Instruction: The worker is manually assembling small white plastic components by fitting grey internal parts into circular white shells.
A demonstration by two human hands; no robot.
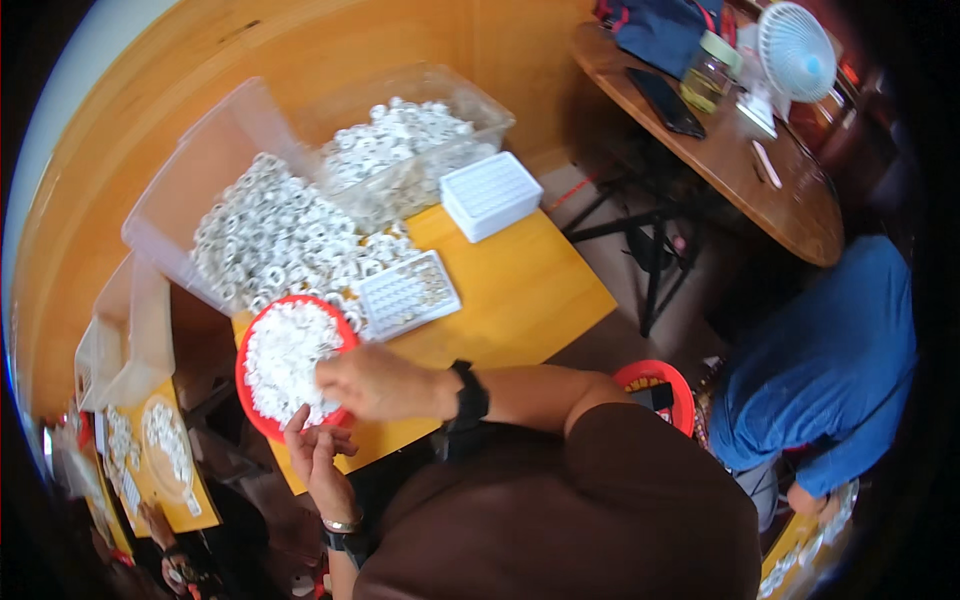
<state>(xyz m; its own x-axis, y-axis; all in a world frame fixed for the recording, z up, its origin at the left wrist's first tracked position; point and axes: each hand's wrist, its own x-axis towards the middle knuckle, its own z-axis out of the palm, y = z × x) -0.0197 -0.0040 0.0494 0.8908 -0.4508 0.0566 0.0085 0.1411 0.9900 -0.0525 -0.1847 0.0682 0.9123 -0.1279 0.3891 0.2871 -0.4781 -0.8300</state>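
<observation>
A red basin (pixel 243 372) heaped with small white plastic parts (pixel 290 362) stands at the front left corner of the yellow table. Over its right side my right hand (pixel 378 382) is closed, fingertips pinched together and pointing down at the parts; anything between them is too small to make out. Just below the basin's near rim is my left hand (pixel 322 462), palm turned up, some fingers stretched out and others half bent, with nothing visible in it. Behind the basin lies a white tray (pixel 408 295) with rows of slots, some filled with small pieces.
White ring-shaped parts (pixel 275 235) spill from a tipped clear bin (pixel 185 205). Another clear bin (pixel 480 110) and stacked white trays (pixel 490 195) stand behind. At right are a round brown table (pixel 720 165) with a fan (pixel 795 55), a red bucket (pixel 680 385) and a person in blue (pixel 820 360).
</observation>
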